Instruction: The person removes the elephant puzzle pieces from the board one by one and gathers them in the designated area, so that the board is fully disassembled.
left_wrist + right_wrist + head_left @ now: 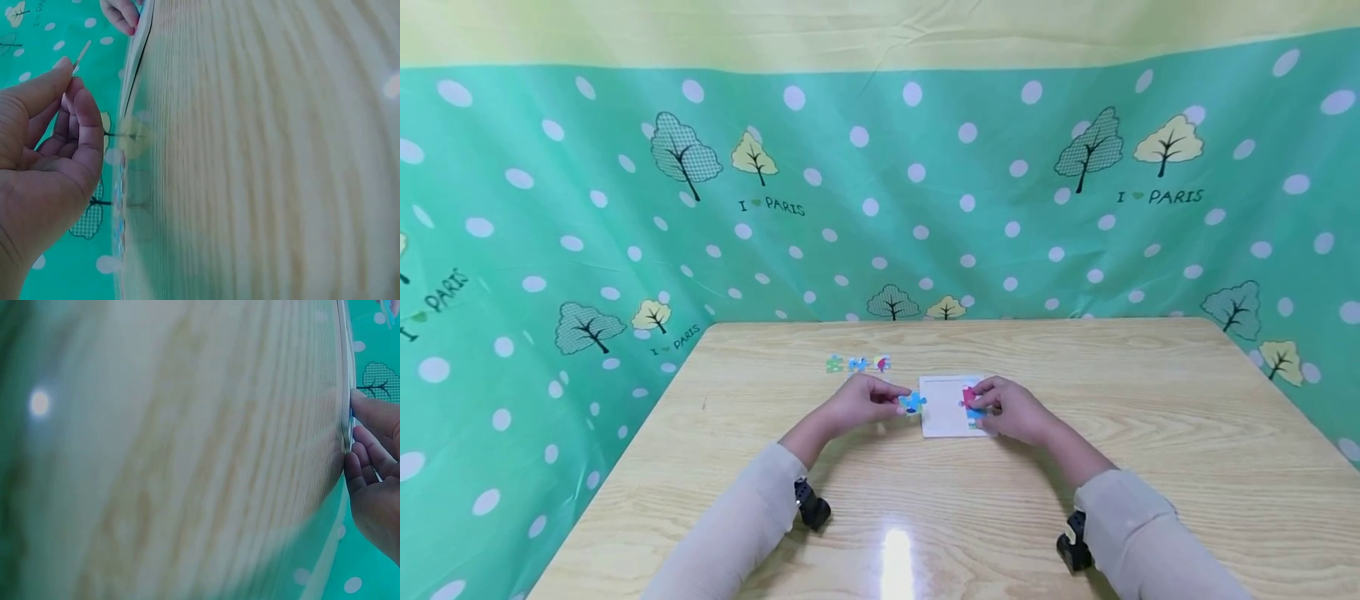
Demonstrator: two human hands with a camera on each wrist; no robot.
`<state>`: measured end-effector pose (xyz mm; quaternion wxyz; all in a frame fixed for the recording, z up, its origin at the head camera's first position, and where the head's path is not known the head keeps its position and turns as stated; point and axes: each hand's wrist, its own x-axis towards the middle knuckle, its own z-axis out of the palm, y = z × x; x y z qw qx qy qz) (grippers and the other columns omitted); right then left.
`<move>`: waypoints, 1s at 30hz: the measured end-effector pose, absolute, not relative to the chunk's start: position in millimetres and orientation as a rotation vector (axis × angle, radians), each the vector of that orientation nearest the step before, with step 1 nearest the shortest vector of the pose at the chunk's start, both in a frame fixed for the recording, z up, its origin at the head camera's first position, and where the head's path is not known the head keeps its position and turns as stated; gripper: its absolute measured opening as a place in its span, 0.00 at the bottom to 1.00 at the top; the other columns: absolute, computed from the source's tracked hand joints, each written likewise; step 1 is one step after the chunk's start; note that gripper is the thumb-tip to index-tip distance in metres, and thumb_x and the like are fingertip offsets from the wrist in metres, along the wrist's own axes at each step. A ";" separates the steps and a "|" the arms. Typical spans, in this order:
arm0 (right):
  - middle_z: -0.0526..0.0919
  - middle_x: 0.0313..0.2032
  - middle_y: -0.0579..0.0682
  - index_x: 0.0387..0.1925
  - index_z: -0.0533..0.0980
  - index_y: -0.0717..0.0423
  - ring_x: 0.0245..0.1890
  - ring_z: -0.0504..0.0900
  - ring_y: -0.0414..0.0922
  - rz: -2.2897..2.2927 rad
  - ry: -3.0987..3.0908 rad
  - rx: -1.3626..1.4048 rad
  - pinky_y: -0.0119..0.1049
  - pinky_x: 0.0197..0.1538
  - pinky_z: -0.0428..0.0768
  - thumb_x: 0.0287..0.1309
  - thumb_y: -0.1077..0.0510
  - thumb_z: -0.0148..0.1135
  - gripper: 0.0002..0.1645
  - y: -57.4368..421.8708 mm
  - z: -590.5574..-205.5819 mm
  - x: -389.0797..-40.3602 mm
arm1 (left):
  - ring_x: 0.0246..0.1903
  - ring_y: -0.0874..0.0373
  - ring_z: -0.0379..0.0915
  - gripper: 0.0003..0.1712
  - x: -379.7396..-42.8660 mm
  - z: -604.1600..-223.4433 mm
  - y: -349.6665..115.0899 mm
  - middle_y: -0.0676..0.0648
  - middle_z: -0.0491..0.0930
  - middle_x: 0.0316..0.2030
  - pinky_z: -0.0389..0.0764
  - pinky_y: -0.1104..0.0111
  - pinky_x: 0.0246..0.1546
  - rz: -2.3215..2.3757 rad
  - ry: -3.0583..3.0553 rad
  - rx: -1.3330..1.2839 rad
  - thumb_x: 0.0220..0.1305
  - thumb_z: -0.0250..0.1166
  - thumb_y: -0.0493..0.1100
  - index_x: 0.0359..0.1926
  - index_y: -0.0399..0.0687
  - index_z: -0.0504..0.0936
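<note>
A blue jigsaw puzzle piece, with some green and yellow on it, is pinched between the thumb and fingers of my left hand. That hand holds the piece edge-on above the table in the left wrist view. A white puzzle board lies flat just to its right. Pink and blue puzzle pieces are on the board's right side, partly covered by my right hand. Thumb and curled fingers of the right hand hold the board at its right edge.
Three loose puzzle pieces lie in a row behind my left hand. The wooden table runs back to a green dotted curtain. A bright light reflection shows near the front.
</note>
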<state>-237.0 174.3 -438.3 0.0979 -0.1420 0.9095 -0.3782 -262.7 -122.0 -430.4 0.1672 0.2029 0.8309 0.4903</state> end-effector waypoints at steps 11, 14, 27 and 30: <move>0.75 0.62 0.61 0.50 0.85 0.67 0.58 0.76 0.57 -1.134 2.691 -0.418 0.46 0.55 0.81 0.59 0.69 0.71 0.16 173.6 -438.9 -236.7 | 0.54 0.54 0.81 0.17 -258.6 -434.0 -142.9 0.40 0.76 0.67 0.84 0.69 0.47 1.498 2.288 0.528 0.70 0.68 0.35 0.58 0.40 0.86; 0.75 0.63 0.61 0.51 0.85 0.66 0.58 0.76 0.57 -1.121 2.697 -0.408 0.46 0.55 0.80 0.60 0.69 0.71 0.16 173.7 -439.1 -236.7 | 0.50 0.55 0.82 0.17 -257.0 -433.5 -146.9 0.41 0.77 0.66 0.85 0.66 0.50 1.550 2.246 0.494 0.70 0.67 0.32 0.58 0.38 0.85; 0.76 0.62 0.60 0.51 0.85 0.67 0.58 0.76 0.56 -1.140 2.695 -0.396 0.49 0.58 0.80 0.60 0.67 0.71 0.17 173.9 -438.4 -233.7 | 0.37 0.57 0.82 0.18 -256.9 -433.1 -171.6 0.44 0.82 0.42 0.86 0.64 0.44 1.567 2.294 0.362 0.70 0.66 0.32 0.60 0.36 0.83; 0.76 0.62 0.59 0.51 0.85 0.67 0.56 0.76 0.55 -1.148 2.689 -0.382 0.46 0.56 0.80 0.60 0.67 0.72 0.17 173.9 -438.4 -234.2 | 0.38 0.57 0.82 0.19 -257.8 -431.2 -177.4 0.43 0.82 0.43 0.87 0.65 0.43 1.584 2.299 0.351 0.71 0.66 0.33 0.61 0.37 0.83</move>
